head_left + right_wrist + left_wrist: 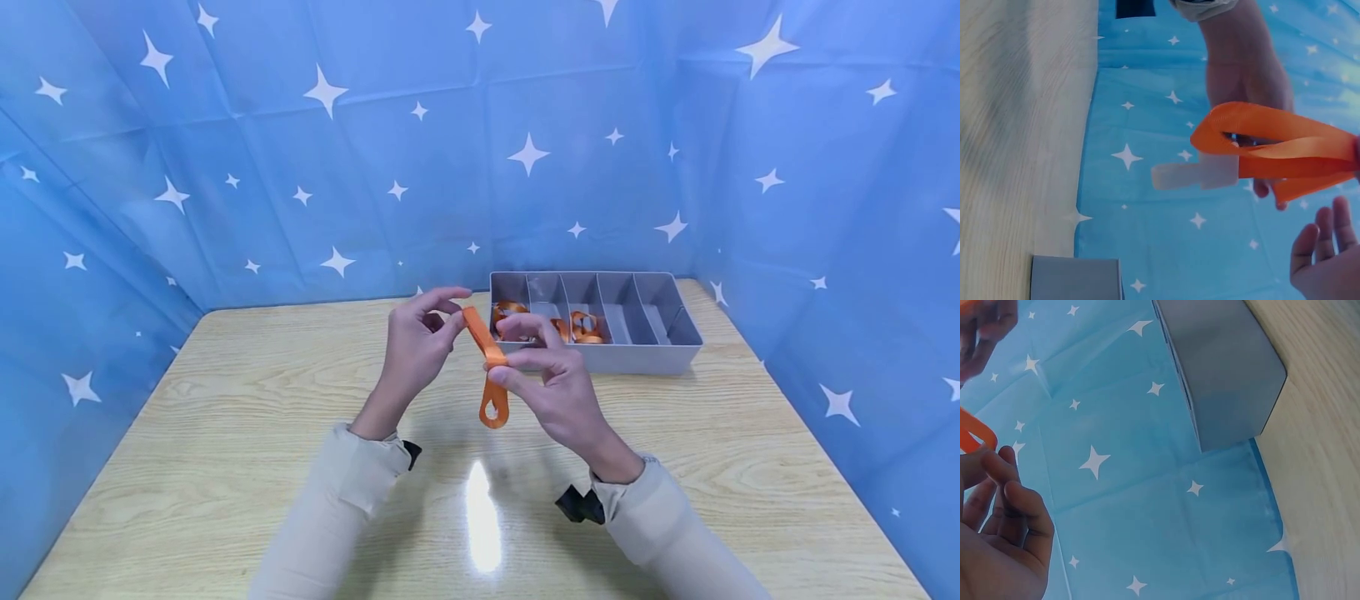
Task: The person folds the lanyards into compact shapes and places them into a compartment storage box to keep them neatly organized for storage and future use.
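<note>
In the head view my left hand (418,343) pinches the upper end of an orange ribbon strap (483,337) between thumb and forefinger. My right hand (551,383) pinches the same strap near its middle. Below the right fingertips hangs a small loop. The right wrist view shows the orange strap (1297,147) folded in loops, beside a pale, plastic-looking piece (1210,172). Part of my right hand (1329,269) appears there with several fingers extended. In the left wrist view, my left hand (1007,531) touches the loop's end.
A grey divided box (637,358) stands on the wooden table (247,433) behind my right hand. Coiled orange straps (587,327) lie in its left compartments. A blue curtain (420,150) with white stars surrounds the table's back and sides.
</note>
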